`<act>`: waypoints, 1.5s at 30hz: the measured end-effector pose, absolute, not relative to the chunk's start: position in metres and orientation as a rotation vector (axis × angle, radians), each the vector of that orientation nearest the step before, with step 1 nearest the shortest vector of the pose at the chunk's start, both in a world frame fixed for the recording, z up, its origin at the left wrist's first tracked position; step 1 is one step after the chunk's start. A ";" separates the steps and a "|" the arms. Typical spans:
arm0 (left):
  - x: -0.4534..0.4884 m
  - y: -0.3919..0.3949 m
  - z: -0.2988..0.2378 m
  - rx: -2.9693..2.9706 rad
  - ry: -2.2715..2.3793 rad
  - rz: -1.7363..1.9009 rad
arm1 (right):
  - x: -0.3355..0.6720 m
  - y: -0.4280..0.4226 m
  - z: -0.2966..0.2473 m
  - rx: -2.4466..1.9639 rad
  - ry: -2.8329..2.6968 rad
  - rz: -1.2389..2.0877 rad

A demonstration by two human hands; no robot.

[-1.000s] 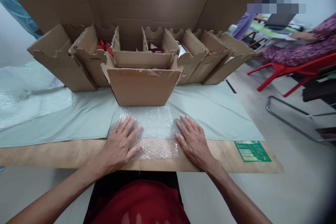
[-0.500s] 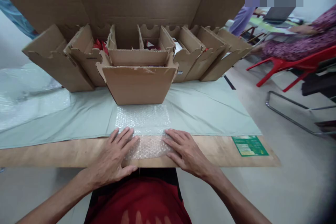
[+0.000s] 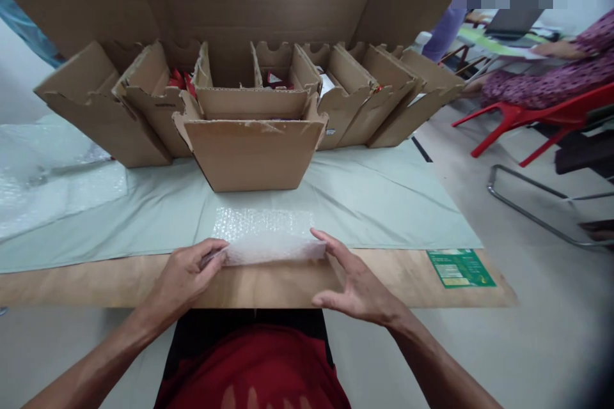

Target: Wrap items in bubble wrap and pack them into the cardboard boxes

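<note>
A clear sheet of bubble wrap (image 3: 268, 249) lies in front of me across the cloth's edge, its near part lifted and folded back over the rest. My left hand (image 3: 189, 275) pinches the left end of that fold between thumb and fingers. At the right end, my right hand (image 3: 348, 278) has thumb and fingers spread wide, the fingertips by the wrap's corner. Just beyond the wrap stands a brown cardboard box (image 3: 254, 153).
Several open cardboard bins (image 3: 148, 102) form a row behind, some holding red packets. More bubble wrap (image 3: 57, 179) is heaped at left on the pale green cloth (image 3: 384, 198). A green printed card (image 3: 460, 268) lies at the table's right. Beyond, a person sits on a red chair (image 3: 532, 116).
The near part of the bubble wrap has come up off the wood and folded away from me. My left hand has closed on its end; my right hand has spread its thumb.
</note>
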State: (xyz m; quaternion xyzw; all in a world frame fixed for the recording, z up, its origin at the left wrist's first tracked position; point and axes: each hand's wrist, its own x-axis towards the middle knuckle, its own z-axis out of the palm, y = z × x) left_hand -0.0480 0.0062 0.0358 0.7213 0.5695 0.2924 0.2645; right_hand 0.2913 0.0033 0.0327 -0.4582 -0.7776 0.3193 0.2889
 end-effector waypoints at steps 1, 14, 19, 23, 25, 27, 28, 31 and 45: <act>-0.046 0.012 0.036 1.929 1.545 0.779 | 0.289 0.005 0.032 -1.262 -2.028 0.842; -0.031 0.067 0.016 2.586 1.865 0.432 | 0.268 0.041 -0.001 -1.604 -2.162 -0.035; -0.039 0.064 0.018 2.432 1.990 0.301 | 0.267 0.055 0.010 -1.717 -2.242 -0.028; -0.043 0.066 0.017 2.429 1.926 0.269 | 0.260 0.062 0.010 -1.585 -2.237 0.193; -0.043 0.067 0.017 2.484 1.812 0.349 | 0.258 0.058 0.011 -1.459 -2.151 0.325; -0.042 0.069 0.020 2.529 1.622 0.448 | 0.257 0.051 0.014 -1.350 -2.058 0.467; -0.041 0.070 0.022 2.531 1.521 0.473 | 0.257 0.047 0.016 -1.310 -2.021 0.533; -0.039 0.076 0.031 2.421 1.340 0.420 | 0.259 0.037 0.025 -1.276 -1.922 0.643; -0.037 0.020 0.035 1.616 1.387 0.604 | 0.275 0.037 0.012 -1.540 -1.495 0.804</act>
